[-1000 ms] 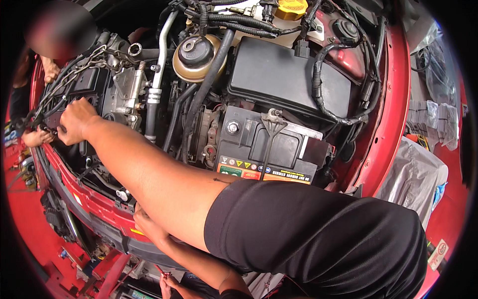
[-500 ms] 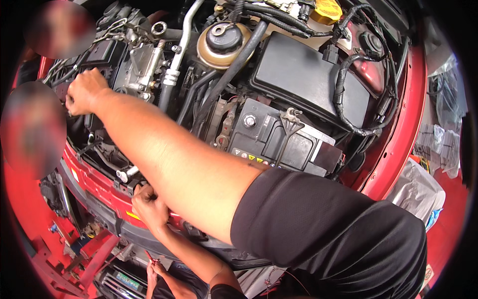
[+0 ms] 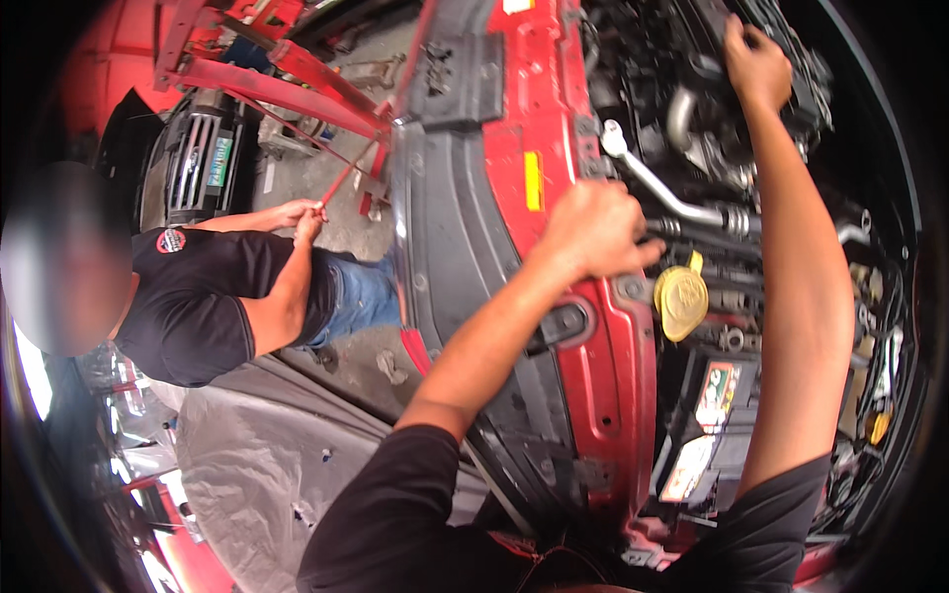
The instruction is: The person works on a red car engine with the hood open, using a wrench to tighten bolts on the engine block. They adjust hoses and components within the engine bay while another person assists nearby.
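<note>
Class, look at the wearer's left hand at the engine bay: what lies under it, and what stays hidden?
Under the left hand a red front panel and a yellow cap beside it show. Anything the closed fingers grip is covered.

Engine bay packed tight, silver pipe (image 3: 660,190), yellow-capped reservoir (image 3: 681,300) and battery (image 3: 714,415) crowding gaps, open room above red front panel (image 3: 603,395).

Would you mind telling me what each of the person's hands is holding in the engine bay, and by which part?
The left hand is closed in a fist near the metal pipe; whatever it grips is hidden. The right hand clutches a dark engine part deep in the bay; which part cannot be told.
</note>
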Action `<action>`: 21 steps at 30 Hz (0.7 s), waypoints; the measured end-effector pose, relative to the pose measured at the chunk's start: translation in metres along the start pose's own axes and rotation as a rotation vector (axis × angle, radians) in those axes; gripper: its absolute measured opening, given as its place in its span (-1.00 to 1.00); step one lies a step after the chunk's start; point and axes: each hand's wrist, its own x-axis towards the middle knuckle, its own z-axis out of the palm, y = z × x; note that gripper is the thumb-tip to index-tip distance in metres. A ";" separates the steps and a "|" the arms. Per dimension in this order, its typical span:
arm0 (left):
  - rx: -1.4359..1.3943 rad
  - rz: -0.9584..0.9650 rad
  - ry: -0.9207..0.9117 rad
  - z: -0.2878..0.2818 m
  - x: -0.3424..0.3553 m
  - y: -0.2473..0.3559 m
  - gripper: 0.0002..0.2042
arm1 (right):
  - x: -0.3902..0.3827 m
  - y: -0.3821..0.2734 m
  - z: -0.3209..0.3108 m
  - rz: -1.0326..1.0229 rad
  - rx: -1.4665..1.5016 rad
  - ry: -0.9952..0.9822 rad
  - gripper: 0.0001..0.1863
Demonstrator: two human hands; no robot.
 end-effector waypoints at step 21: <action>-0.084 0.008 0.070 0.003 -0.005 -0.014 -0.59 | 0.024 0.013 0.022 0.035 -0.092 -0.021 -0.40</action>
